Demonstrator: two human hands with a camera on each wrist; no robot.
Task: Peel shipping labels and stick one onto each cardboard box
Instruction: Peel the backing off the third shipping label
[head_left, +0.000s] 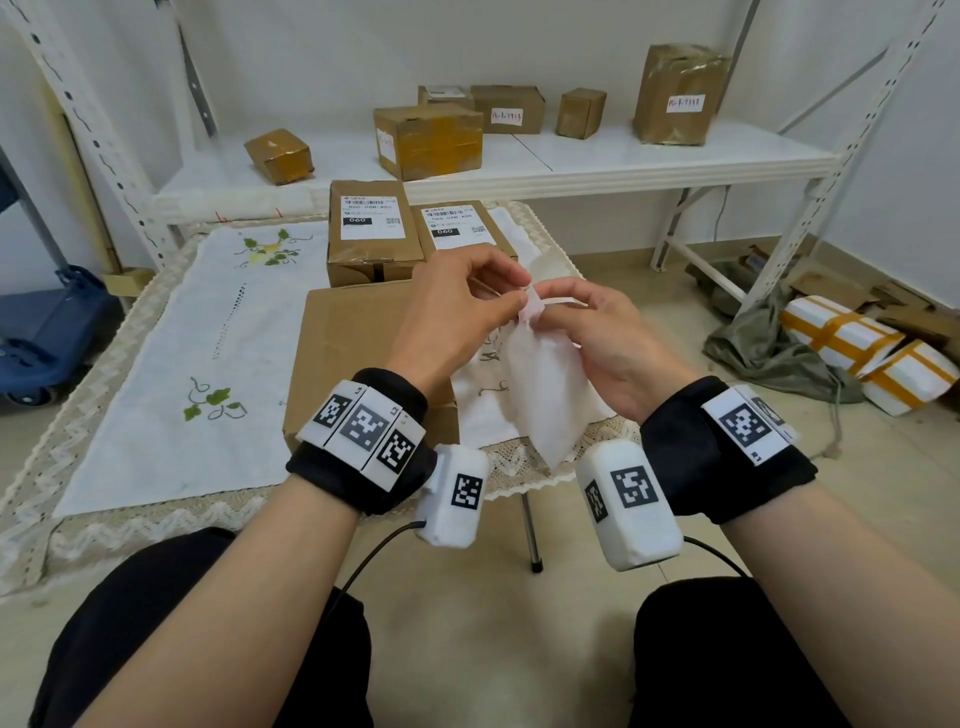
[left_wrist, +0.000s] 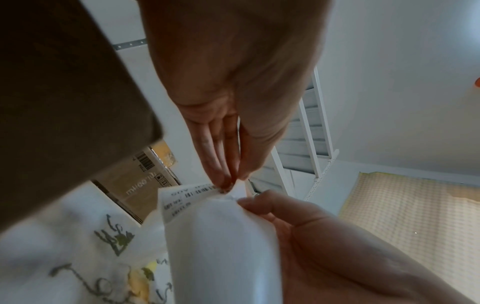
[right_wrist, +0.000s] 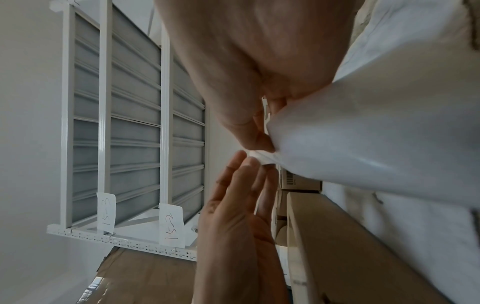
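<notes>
White shelving rack (head_left: 649, 156) along far wall, several taped cardboard boxes on its shelf. Low table under embroidered cloth (head_left: 208, 338). On cloth: large plain box (head_left: 343, 353) nearest, two labelled boxes (head_left: 371, 234) (head_left: 460, 228) behind it, side by side. Label sheet (head_left: 540, 384) held in air above table's near edge, between both hands. Right hand (head_left: 608, 343) curled round sheet's upper part. Left hand (head_left: 457, 306) pinches sheet's top corner, thumb against fingertips.
</notes>
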